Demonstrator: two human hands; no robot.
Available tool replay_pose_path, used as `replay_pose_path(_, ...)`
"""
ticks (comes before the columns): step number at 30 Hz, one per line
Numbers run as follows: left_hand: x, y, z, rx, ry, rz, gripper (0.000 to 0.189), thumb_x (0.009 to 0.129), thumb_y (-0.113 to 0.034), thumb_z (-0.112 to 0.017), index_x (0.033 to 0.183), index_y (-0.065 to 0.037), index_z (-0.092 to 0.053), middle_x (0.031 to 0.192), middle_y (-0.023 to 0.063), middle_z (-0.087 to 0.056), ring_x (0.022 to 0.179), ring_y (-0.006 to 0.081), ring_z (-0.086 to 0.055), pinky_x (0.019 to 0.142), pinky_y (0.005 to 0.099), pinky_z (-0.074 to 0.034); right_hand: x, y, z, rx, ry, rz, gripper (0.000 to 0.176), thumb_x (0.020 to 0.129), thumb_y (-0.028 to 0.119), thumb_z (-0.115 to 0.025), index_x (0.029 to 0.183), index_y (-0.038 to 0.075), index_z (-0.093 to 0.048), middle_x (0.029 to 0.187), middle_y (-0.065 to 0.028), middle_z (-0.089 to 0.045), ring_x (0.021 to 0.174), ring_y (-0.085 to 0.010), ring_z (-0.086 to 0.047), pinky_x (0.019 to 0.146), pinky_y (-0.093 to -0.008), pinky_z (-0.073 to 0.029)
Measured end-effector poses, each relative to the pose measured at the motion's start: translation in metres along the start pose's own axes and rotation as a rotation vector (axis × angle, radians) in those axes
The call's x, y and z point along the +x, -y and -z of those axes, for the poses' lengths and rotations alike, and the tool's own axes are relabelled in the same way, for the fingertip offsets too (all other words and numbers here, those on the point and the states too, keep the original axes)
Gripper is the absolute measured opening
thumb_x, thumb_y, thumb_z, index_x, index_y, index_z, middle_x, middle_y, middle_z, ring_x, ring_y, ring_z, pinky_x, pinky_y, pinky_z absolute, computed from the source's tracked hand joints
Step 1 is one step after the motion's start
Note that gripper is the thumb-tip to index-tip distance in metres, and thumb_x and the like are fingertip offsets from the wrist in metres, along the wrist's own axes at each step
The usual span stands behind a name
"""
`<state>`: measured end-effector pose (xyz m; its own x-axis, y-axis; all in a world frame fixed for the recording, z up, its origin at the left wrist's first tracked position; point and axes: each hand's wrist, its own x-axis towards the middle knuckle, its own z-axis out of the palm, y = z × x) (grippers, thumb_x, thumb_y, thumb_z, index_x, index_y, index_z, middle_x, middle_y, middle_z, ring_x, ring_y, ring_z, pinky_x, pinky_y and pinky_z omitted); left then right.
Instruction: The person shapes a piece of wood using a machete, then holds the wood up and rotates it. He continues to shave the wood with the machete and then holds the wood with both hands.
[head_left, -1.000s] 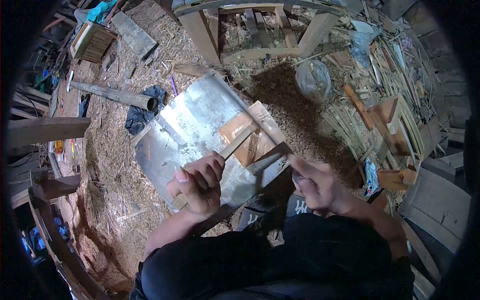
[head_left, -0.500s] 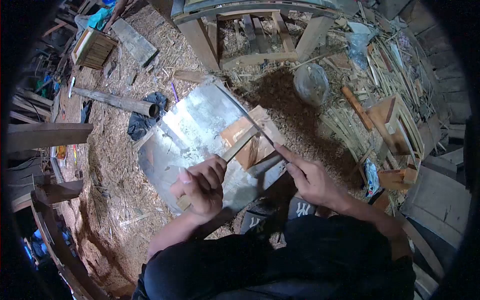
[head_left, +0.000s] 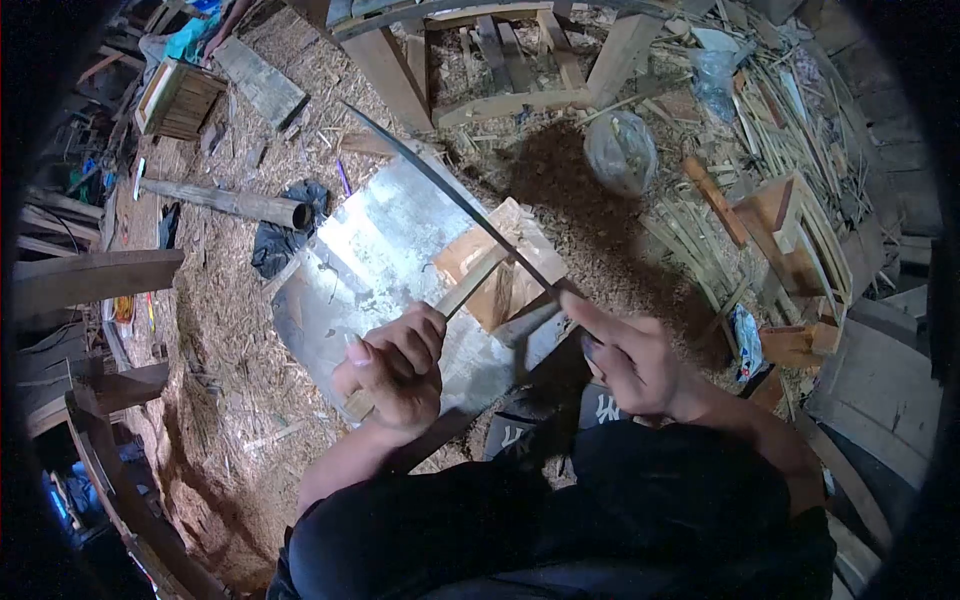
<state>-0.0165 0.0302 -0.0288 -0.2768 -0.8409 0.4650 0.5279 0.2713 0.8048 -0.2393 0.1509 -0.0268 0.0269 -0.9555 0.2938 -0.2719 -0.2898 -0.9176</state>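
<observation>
My left hand [head_left: 397,375] is closed round a narrow wooden strip [head_left: 474,284], whose far end points up and right over a wooden block [head_left: 490,300]. In my right hand [head_left: 632,362] is the near end of a long dark blade [head_left: 430,174], with the index finger stretched along it; its handle is hidden in the palm. The blade slants up and left and crosses the strip's far end, where they seem to touch. Beneath them the block rests on a grey metal sheet [head_left: 375,250] on the shavings-covered floor.
A wooden frame [head_left: 515,105] stands ahead. A clear plastic bag [head_left: 620,153], an orange-brown wooden bar [head_left: 714,202] and a wooden piece [head_left: 790,250] lie to the right. At left are a round pole [head_left: 225,201], a black bag [head_left: 275,248] and a small crate [head_left: 185,100].
The blade has moved up and left across the strip, so its tip now reaches beyond the metal sheet. My left hand and the strip have shifted only slightly.
</observation>
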Motion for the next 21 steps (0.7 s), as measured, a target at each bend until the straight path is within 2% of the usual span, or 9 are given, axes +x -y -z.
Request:
replay_pose_path(1,-0.001,-0.001,0.001,0.005,-0.002,0.003,0.060,0.114,-0.028,-0.027,0.056,-0.011,-0.027,0.047,0.0039,-0.032,0.042,0.0174,-0.029,0.052,0.0359,-0.036,-0.003,-0.005,-0.003,0.006,0.001,-0.002,0.054,0.101,0.008,-0.051,0.154,0.009,-0.046,0.070,-0.0222,-0.056,0.052,-0.0219,-0.058,0.059,-0.0370,-0.051)
replay_pose_path(3,0.001,-0.002,0.000,0.008,-0.010,0.005,0.060,0.114,-0.029,-0.027,0.057,-0.011,-0.027,0.048,0.0033,-0.031,0.043,0.0176,-0.029,0.053,0.0361,-0.036,-0.002,-0.009,-0.004,-0.116,0.188,-0.233,0.054,0.099,0.006,-0.053,0.153,0.007,-0.047,0.072,-0.0191,-0.061,0.053,-0.0213,-0.058,0.060,-0.0367,-0.052)
replay_pose_path(8,0.004,-0.004,0.000,0.015,-0.003,0.034,0.059,0.114,-0.029,-0.027,0.058,-0.010,-0.028,0.048,0.0028,-0.031,0.043,0.0181,-0.028,0.054,0.0368,-0.036,-0.004,-0.005,0.002,-0.142,0.217,-0.321,0.052,0.102,0.008,-0.051,0.153,0.002,-0.045,0.089,-0.0157,-0.072,0.056,-0.0201,-0.062,0.060,-0.0362,-0.053)
replay_pose_path(10,0.001,-0.003,-0.002,0.028,0.006,0.015,0.060,0.114,-0.030,-0.026,0.058,-0.011,-0.028,0.048,0.0031,-0.031,0.043,0.0179,-0.027,0.054,0.0367,-0.036,-0.005,-0.008,0.001,0.002,0.047,0.058,0.053,0.103,0.009,-0.050,0.154,0.002,-0.042,0.106,-0.0206,-0.074,0.059,-0.0197,-0.066,0.059,-0.0357,-0.053)
replay_pose_path(11,-0.001,-0.005,-0.001,0.034,0.004,0.019,0.060,0.114,-0.030,-0.026,0.058,-0.011,-0.028,0.048,0.0031,-0.031,0.043,0.0179,-0.027,0.054,0.0367,-0.036,-0.004,-0.006,0.000,0.009,0.048,0.056,0.053,0.103,0.009,-0.050,0.154,0.002,-0.042,0.106,-0.0206,-0.074,0.059,-0.0197,-0.066,0.059,-0.0357,-0.053)
replay_pose_path(14,0.000,-0.006,-0.001,0.041,-0.002,0.029,0.060,0.114,-0.032,-0.024,0.057,-0.012,-0.027,0.048,0.0034,-0.031,0.043,0.0180,-0.027,0.055,0.0370,-0.037,0.013,0.012,0.005,-0.190,0.388,-0.670,0.051,0.107,0.015,-0.046,0.157,0.006,-0.040,0.101,-0.0202,-0.073,0.059,-0.0181,-0.065,0.060,-0.0364,-0.055)
replay_pose_path(15,0.000,-0.005,-0.001,0.019,-0.002,0.034,0.059,0.114,-0.031,-0.024,0.058,-0.012,-0.027,0.048,0.0032,-0.031,0.042,0.0179,-0.027,0.056,0.0369,-0.037,0.010,0.006,0.003,-0.197,0.379,-0.666,0.051,0.107,0.015,-0.046,0.157,0.006,-0.040,0.101,-0.0202,-0.073,0.059,-0.0181,-0.065,0.060,-0.0364,-0.055)
replay_pose_path(17,0.001,0.000,-0.003,-0.019,0.002,0.034,0.059,0.114,-0.031,-0.025,0.058,-0.012,-0.028,0.048,0.0029,-0.031,0.042,0.0180,-0.027,0.056,0.0367,-0.036,-0.003,-0.016,-0.005,-0.159,0.042,-0.062,0.052,0.105,0.014,-0.047,0.157,0.009,-0.042,0.089,-0.0149,-0.070,0.056,-0.0182,-0.062,0.059,-0.0352,-0.055)
replay_pose_path(21,-0.001,-0.002,0.000,0.009,0.000,0.044,0.060,0.114,-0.032,-0.026,0.058,-0.012,-0.027,0.048,0.0029,-0.031,0.042,0.0182,-0.026,0.056,0.0365,-0.036,-0.009,-0.012,-0.001,-0.031,0.074,0.080,0.054,0.102,0.008,-0.048,0.155,0.009,-0.044,0.087,-0.0145,-0.071,0.054,-0.0204,-0.060,0.058,-0.0342,-0.052)
